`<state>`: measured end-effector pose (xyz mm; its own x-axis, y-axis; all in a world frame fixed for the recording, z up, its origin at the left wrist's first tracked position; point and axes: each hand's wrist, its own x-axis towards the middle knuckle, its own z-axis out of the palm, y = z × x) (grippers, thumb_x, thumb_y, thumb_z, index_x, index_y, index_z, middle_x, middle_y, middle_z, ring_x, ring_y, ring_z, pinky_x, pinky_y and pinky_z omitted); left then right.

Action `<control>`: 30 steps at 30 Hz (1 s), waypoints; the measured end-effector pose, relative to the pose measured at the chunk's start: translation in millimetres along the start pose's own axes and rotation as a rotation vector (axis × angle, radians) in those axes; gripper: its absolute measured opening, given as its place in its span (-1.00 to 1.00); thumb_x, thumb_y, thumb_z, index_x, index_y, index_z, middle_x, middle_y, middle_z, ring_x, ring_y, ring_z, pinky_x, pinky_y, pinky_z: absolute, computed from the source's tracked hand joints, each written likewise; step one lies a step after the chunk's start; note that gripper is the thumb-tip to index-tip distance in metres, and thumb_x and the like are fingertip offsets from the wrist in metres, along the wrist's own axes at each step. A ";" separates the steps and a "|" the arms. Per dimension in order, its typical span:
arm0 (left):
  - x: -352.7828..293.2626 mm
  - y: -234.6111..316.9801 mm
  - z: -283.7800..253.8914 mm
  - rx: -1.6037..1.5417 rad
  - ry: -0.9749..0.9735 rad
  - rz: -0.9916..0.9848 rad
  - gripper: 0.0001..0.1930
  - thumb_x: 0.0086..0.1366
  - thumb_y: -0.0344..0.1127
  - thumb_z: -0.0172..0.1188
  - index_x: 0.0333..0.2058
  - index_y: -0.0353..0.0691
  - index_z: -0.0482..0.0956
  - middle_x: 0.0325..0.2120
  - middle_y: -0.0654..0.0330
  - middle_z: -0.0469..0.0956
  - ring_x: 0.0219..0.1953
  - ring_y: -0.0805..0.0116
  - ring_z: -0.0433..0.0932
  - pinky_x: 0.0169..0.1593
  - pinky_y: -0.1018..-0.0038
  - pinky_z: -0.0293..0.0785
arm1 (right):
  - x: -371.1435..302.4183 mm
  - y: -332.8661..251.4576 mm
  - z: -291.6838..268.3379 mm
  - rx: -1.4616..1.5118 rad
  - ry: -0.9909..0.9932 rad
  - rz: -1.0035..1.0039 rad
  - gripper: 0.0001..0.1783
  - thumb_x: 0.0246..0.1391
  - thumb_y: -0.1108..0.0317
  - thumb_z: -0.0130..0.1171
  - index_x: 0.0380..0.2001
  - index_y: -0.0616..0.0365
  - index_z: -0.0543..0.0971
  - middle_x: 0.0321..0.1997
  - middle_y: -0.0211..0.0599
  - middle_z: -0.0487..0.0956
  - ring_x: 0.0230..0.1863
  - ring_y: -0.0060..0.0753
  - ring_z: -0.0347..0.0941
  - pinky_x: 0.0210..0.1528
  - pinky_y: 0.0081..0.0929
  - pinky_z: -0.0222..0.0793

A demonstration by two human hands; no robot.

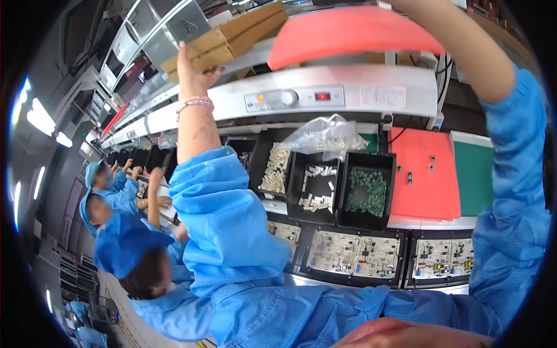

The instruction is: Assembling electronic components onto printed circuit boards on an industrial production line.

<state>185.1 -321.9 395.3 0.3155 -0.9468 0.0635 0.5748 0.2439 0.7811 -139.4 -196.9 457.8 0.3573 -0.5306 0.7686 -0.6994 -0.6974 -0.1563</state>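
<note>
My left hand (194, 74) is raised at the upper left, a braided bracelet at its wrist. It grips the near end of a brown cardboard box (229, 37), thumb up against its side and fingers at its lower edge. My right forearm (464, 43) reaches up over the far right, and its hand lies beyond the top edge. Close to that arm, a pinkish-red sheet (354, 36), somewhat smeared, spreads above the white shelf (412, 81).
Below the shelf stand black bins of white connectors (317, 203), green round parts (366, 192) and cream parts (275, 168), beside a plastic bag (322, 136). A red mat (423, 191) holds small components. Circuit boards (354, 255) sit in front. Co-workers in blue (125, 243) work at left.
</note>
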 end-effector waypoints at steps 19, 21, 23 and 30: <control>-8.5 71.8 -51.8 0.117 -0.131 -0.203 -0.45 0.22 -0.08 0.17 0.14 -0.16 0.36 0.07 0.08 0.46 0.08 0.05 0.49 0.11 0.03 0.46 | 139.8 167.4 144.0 0.551 -0.373 0.752 -0.08 0.16 -0.32 -0.05 0.38 0.07 0.14 0.40 0.20 0.14 0.28 0.10 0.29 0.24 -0.14 0.28; -14.7 79.4 -53.0 0.156 -0.163 -0.132 -0.46 0.27 -0.05 0.10 0.17 -0.17 0.34 0.11 0.08 0.45 0.09 0.05 0.48 0.14 0.06 0.45 | 149.2 159.4 161.9 0.594 -0.345 0.772 -0.12 0.19 -0.31 -0.08 0.37 0.09 0.16 0.40 0.11 0.17 0.26 0.07 0.30 0.28 -0.14 0.23; -13.0 78.8 -54.3 0.183 -0.149 -0.082 -0.49 0.30 -0.04 0.06 0.15 -0.16 0.37 0.08 0.11 0.48 0.07 0.06 0.50 0.12 0.08 0.46 | 156.6 154.7 178.0 0.662 -0.374 0.799 -0.19 0.21 -0.27 -0.08 0.31 0.09 0.26 0.33 -0.02 0.30 0.21 -0.07 0.36 0.22 -0.13 0.29; 12.2 75.7 -83.7 0.190 -0.088 0.104 -0.50 0.26 0.03 0.12 0.08 -0.12 0.45 -0.03 0.17 0.54 -0.05 0.17 0.56 -0.01 0.17 0.55 | 186.2 122.6 181.0 0.973 -0.663 0.745 -0.48 0.19 -0.17 0.05 -0.03 0.00 0.53 -0.06 -0.34 0.62 -0.20 -0.51 0.59 -0.14 -0.44 0.51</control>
<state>295.6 -297.4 403.3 0.2942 -0.9352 0.1972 0.3873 0.3053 0.8700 -46.6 -468.4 469.4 0.5104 -0.8565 -0.0764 -0.2440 -0.0591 -0.9680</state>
